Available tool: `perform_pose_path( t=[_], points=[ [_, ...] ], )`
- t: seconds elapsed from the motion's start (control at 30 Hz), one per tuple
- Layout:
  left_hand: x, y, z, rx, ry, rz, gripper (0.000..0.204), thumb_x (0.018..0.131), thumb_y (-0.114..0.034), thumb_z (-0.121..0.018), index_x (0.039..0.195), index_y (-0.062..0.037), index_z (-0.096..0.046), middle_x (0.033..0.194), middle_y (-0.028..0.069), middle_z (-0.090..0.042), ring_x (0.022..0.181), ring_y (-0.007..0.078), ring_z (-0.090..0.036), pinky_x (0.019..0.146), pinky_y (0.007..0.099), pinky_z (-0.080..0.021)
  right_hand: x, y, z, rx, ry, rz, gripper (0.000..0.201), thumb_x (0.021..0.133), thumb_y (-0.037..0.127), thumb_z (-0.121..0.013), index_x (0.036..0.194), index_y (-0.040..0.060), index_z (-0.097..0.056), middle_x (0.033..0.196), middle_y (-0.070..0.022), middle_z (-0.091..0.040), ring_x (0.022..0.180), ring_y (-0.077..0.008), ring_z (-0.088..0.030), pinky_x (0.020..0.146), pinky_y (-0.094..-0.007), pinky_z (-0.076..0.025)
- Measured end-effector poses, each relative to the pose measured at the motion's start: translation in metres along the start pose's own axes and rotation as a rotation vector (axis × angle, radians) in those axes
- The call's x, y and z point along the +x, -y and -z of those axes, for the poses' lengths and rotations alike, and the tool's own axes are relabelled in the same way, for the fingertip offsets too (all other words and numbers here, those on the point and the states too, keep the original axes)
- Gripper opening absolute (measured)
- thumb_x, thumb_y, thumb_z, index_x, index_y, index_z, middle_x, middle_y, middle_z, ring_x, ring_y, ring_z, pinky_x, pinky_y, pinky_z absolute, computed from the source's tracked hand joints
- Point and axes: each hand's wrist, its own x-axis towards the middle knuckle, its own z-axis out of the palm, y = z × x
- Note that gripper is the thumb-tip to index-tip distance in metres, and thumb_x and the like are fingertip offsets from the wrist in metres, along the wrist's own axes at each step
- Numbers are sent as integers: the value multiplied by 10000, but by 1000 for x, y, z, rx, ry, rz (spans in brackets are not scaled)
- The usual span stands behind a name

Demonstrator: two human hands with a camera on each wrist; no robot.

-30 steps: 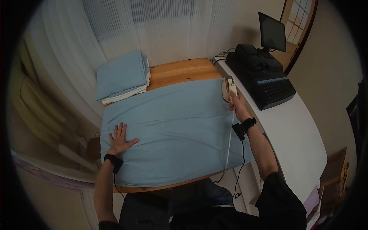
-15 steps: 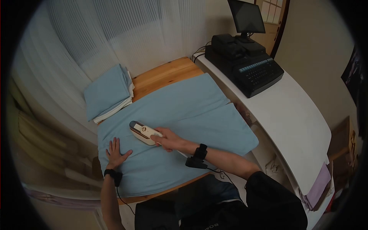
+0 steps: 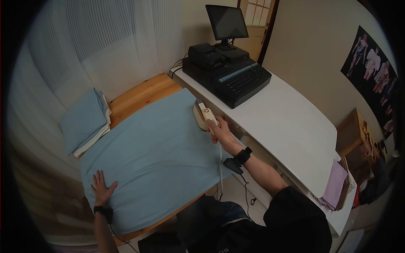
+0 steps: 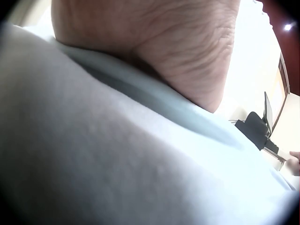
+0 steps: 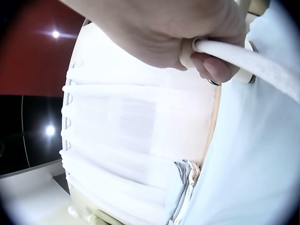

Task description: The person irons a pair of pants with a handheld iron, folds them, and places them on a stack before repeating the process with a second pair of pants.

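A light blue cloth [image 3: 147,156] lies spread over the wooden table, with soft wrinkles near its left side. My right hand [image 3: 221,130] grips the handle of a cream iron [image 3: 200,115], which sits on the cloth near its right edge. In the right wrist view the fingers wrap the handle, and a white cord [image 5: 248,61] runs out of its end. My left hand [image 3: 102,188] rests with spread fingers on the cloth's left part. Its palm heel presses on the fabric in the left wrist view, where the fingers are out of frame.
Folded blue and white cloths [image 3: 86,120] are stacked at the table's [image 3: 145,93] far left. To the right, a white counter [image 3: 291,126] bears a black cash register [image 3: 228,71] with a screen. White curtains [image 3: 126,46] hang behind. A purple cloth [image 3: 334,183] lies near the counter's front end.
The iron went from the cloth's right edge to near my left hand, then back to the right edge. My left hand stays flat on the cloth. The head view has swung right.
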Motion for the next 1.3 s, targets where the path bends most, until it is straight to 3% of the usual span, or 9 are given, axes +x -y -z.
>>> perform_pose_path(
  t=[0.4, 0.73, 0.8, 0.83, 0.9, 0.93, 1.1, 1.2, 1.3],
  points=[
    [4, 0, -3, -19, -23, 39, 937, 902, -697, -524, 1600, -145, -232, 1678, 63, -193, 1548, 338, -101, 1186, 653, -30, -147, 56, 125, 40, -398, 156, 410, 1010, 341, -595, 1267, 26, -546, 788, 1, -570, 438, -26, -349, 401, -209, -285],
    [-22, -21, 11, -44, 54, 87, 949, 917, -746, -440, 1611, -144, -203, 1689, 82, -134, 1553, 344, -43, 1189, 655, -6, -181, 4, 295, -191, -641, 181, 483, 949, 494, -629, 1081, 30, -607, 759, -32, -573, 415, -60, -412, 383, -230, -289],
    [-30, -27, 12, -26, 58, 12, 975, 911, -769, -422, 1613, -133, -191, 1691, 94, -110, 1551, 358, -35, 1182, 667, 0, -176, 10, 313, -451, -776, -42, 442, 982, 474, -586, 1076, 43, -622, 735, -22, -558, 433, -107, -441, 405, -269, -346],
    [-36, -31, 12, -30, 56, 34, 975, 911, -769, -422, 1613, -133, -191, 1691, 94, -110, 1551, 358, -35, 1182, 667, 0, -169, -6, 376, -711, -837, -68, 417, 971, 437, -613, 1069, 32, -625, 769, -55, -577, 502, -156, -501, 462, -312, -404],
    [-47, -44, 10, -45, 55, -25, 1015, 898, -800, -400, 1613, -111, -189, 1691, 114, -89, 1542, 403, -28, 1181, 668, 1, -150, -3, 414, -1319, -939, 188, 339, 942, 328, -666, 1063, 13, -626, 867, -118, -611, 676, -240, -589, 606, -382, -485],
    [-52, -50, 5, -48, 52, -5, 1015, 898, -800, -400, 1613, -111, -189, 1691, 114, -89, 1542, 403, -28, 1181, 668, 1, -151, 22, 385, -1644, -967, 492, 293, 925, 254, -692, 1065, 6, -624, 930, -148, -626, 781, -276, -616, 692, -408, -508],
    [-81, -99, 0, -11, 62, -134, 1048, 883, -826, -387, 1608, -91, -208, 1685, 140, -98, 1520, 472, -25, 1168, 687, 9, -72, 116, 172, -1290, -469, 607, 216, 873, 98, -699, 1067, 25, -640, 1045, -139, -630, 959, -315, -626, 837, -432, -525],
    [-103, -139, -9, 73, -31, -253, 1030, 881, -820, -401, 1585, -78, -278, 1663, 135, -192, 1483, 499, -143, 1157, 680, -98, -2, 108, 72, -1387, 148, 794, 268, 848, 125, -719, 1088, 29, -649, 1058, -140, -622, 1019, -343, -612, 861, -412, -532],
    [-131, -168, -13, 72, -84, -345, 1004, 885, -812, -408, 1552, -64, -349, 1640, 126, -262, 1448, 500, -228, 1144, 661, -179, 96, 65, 2, -1562, 407, 807, 316, 861, 156, -704, 1147, 41, -637, 1197, -139, -583, 1141, -334, -575, 943, -429, -522]
  ],
)
